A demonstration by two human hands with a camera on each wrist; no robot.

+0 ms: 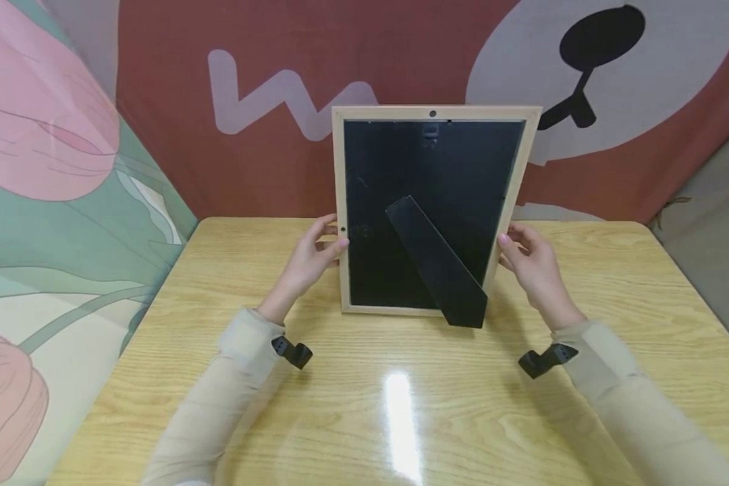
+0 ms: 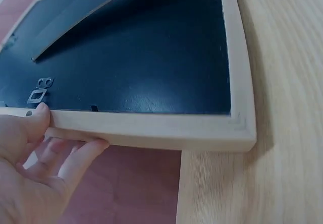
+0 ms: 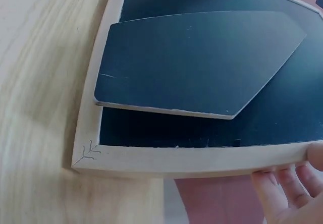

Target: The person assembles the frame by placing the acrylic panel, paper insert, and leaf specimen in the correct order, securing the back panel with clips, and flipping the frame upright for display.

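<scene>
A picture frame (image 1: 437, 311) with a light wooden border stands upright near the back of the table, its black backing board (image 1: 376, 169) facing me. A black easel stand (image 1: 440, 266) slants across the board toward the lower right. My left hand (image 1: 310, 256) grips the left side of the border, thumb on the back face and fingers round the outer edge, as the left wrist view also shows. On the opposite side my right hand (image 1: 533, 264) holds the border the same way. A metal hanger (image 2: 38, 94) shows on the board near my left thumb.
The wooden table (image 1: 340, 405) runs up to a red cloth backdrop (image 1: 267, 175) with a cartoon face. A flower-patterned cloth (image 1: 42, 283) hangs at the left, and a greyish one (image 1: 717, 223) at the right. Dark camera mounts (image 1: 293, 352) stick out from both wrists.
</scene>
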